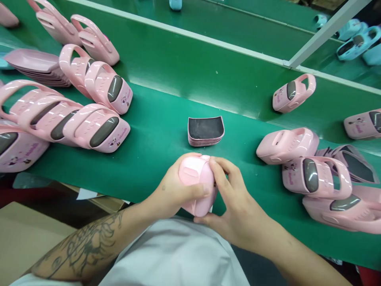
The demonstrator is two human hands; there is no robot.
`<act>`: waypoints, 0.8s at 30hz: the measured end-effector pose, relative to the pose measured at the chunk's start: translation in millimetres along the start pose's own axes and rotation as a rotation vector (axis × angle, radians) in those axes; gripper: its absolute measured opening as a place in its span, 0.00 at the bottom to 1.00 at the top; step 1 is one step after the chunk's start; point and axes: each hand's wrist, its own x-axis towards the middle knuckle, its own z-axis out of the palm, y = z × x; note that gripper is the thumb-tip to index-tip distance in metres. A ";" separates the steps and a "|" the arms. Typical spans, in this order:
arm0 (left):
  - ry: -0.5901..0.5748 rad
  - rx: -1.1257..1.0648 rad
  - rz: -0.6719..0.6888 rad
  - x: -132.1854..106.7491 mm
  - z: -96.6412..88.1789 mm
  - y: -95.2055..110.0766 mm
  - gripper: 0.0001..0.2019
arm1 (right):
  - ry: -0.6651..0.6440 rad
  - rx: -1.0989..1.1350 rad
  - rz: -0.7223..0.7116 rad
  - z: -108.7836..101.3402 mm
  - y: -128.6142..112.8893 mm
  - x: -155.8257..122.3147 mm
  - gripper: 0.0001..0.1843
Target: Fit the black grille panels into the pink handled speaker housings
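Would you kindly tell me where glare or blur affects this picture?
In the head view, the held casing catches a pale highlight; glare marks a dark window at right; the green board behind carries a soft sheen; the blue casings beyond look soft, though whether from focus or motion I cannot tell.

Right before you, at the green tabletop's [154, 159] near edge, is a pale pink, rounded plastic housing [206, 178]. Beyond it, closer to the far edge, lies a stack of dark, curved, pink-rimmed panels [206, 130]. Loop-handled pink plastic housings [102, 129] crowd your left; a second group [323, 176] sits right. Past the far edge, behind the upright green board [193, 65], are light-blue plastic housings [354, 47].
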 end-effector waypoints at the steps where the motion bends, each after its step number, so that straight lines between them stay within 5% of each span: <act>1: 0.007 0.032 0.015 -2.3 -1.8 1.0 0.43 | 0.020 -0.019 -0.036 2.2 0.5 -0.7 0.71; 9: -0.026 0.019 -0.057 -13.1 0.2 9.3 0.52 | 0.199 -0.127 -0.165 13.0 1.3 -4.5 0.62; 15: 0.026 0.121 0.065 -15.8 3.4 4.6 0.43 | 0.193 -0.142 -0.182 11.8 -0.7 -6.1 0.59; 24: 0.054 0.209 0.130 -15.8 2.8 0.1 0.42 | 0.170 -0.202 -0.225 14.0 -2.3 -1.8 0.58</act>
